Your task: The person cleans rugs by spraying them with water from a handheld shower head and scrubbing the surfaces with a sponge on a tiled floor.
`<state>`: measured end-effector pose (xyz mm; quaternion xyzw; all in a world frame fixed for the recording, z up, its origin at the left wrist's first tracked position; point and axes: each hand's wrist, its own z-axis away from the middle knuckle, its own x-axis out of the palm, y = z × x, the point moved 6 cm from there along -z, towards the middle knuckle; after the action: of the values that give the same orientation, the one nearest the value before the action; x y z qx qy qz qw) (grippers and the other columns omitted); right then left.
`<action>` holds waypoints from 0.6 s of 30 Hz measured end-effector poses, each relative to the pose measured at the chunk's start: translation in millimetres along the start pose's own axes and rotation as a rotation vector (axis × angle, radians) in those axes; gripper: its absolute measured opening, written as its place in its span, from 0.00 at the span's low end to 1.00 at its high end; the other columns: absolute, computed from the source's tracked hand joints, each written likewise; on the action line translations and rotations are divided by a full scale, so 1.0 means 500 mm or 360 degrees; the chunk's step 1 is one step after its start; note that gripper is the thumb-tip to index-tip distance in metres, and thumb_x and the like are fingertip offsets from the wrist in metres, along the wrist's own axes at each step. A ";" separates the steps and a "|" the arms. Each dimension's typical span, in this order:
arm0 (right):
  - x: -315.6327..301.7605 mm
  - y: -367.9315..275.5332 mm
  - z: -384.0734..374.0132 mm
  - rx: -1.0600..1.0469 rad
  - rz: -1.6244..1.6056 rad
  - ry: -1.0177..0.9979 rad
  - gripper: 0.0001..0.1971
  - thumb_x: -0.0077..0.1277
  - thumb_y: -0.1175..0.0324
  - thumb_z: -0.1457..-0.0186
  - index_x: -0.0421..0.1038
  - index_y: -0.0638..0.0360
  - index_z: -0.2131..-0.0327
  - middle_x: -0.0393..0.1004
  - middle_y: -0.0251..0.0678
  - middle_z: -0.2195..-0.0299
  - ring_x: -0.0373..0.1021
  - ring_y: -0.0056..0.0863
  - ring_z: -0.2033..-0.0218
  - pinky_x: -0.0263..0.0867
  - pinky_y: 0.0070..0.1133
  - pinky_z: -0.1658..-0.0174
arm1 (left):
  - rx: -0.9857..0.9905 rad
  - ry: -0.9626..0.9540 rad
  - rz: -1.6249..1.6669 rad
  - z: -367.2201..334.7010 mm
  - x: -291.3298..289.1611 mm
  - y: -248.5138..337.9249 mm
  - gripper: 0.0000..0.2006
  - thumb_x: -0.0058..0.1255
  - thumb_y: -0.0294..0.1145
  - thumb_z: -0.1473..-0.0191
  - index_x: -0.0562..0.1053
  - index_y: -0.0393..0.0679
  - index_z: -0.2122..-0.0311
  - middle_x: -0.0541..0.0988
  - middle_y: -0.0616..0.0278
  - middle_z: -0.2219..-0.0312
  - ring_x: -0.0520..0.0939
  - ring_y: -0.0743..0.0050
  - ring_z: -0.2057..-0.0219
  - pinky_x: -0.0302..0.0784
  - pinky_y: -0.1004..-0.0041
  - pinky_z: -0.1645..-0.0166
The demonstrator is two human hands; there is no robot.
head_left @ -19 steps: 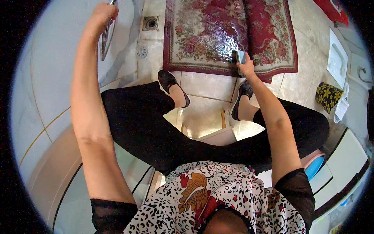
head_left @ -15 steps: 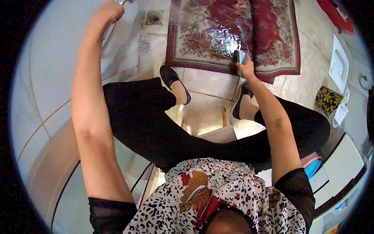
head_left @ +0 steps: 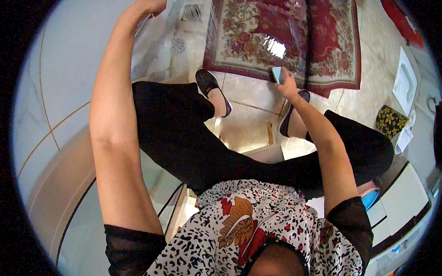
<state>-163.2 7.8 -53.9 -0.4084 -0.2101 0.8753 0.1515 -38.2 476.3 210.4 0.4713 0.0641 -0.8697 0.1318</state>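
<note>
My right hand (head_left: 287, 86) is closed round a scrubbing brush (head_left: 277, 74) with a pale blue-grey back, at the near border of a wet red floral rug (head_left: 248, 43). The bristles are hidden from here. Light glares off water on the rug's middle. My left hand (head_left: 151, 6) is raised by the wall at the upper left, its fingers curled and partly cut off by the picture's edge. Below its wrist shows a bit of silver shower hose (head_left: 140, 26); what the fingers hold is mostly out of sight.
Two floor drains (head_left: 192, 12) lie left of the rug. My shoes (head_left: 209, 85) stand on the tiles at its near edge. To the right are a white squat toilet (head_left: 405, 80), a yellow-and-black patterned bin (head_left: 390, 120) and something red (head_left: 403, 20). A glass panel (head_left: 124, 216) stands at lower left.
The brush has come slightly toward me, turning so its back shows more. My left hand has shifted a little to the right in the picture, and the silver piece at its fingers no longer shows.
</note>
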 end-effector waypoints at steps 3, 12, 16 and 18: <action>0.007 -0.053 0.048 -0.0255 0.0079 0.0015 0.46 0.58 0.68 0.64 0.44 0.52 0.41 0.53 0.56 0.50 0.58 0.50 0.51 0.57 0.31 0.48 | -0.0060 -0.0029 -0.0120 -0.022 0.021 0.009 0.15 0.51 0.35 0.61 0.73 0.32 0.71 0.75 0.39 0.74 0.77 0.55 0.71 0.70 0.62 0.68; -0.039 -0.049 0.016 -0.0622 0.0268 0.0430 0.45 0.58 0.71 0.64 0.44 0.49 0.40 0.55 0.57 0.52 0.57 0.53 0.52 0.57 0.34 0.49 | 0.0513 0.0127 0.0471 -0.022 0.075 0.212 0.09 0.47 0.27 0.65 0.74 0.34 0.76 0.75 0.45 0.80 0.76 0.59 0.77 0.68 0.63 0.72; -0.047 0.042 -0.018 0.0139 0.0023 0.0844 0.38 0.55 0.70 0.56 0.46 0.58 0.42 0.57 0.58 0.55 0.60 0.47 0.56 0.59 0.36 0.56 | 0.0371 -0.0130 0.0196 -0.068 0.072 0.257 0.08 0.47 0.25 0.65 0.73 0.34 0.75 0.74 0.51 0.82 0.75 0.60 0.77 0.67 0.63 0.73; 0.042 -0.104 0.004 0.0432 -0.1300 0.0552 0.29 0.49 0.61 0.49 0.54 0.66 0.48 0.61 0.56 0.61 0.60 0.50 0.57 0.56 0.38 0.55 | 0.0274 -0.0224 0.0046 -0.061 0.092 0.207 0.09 0.48 0.26 0.65 0.73 0.34 0.74 0.74 0.51 0.82 0.75 0.60 0.77 0.68 0.63 0.73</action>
<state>-172.9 61.8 -40.9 -0.4092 -0.2089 0.6822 0.5688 -7.5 376.7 156.6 0.4194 -0.0270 -0.9010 0.1076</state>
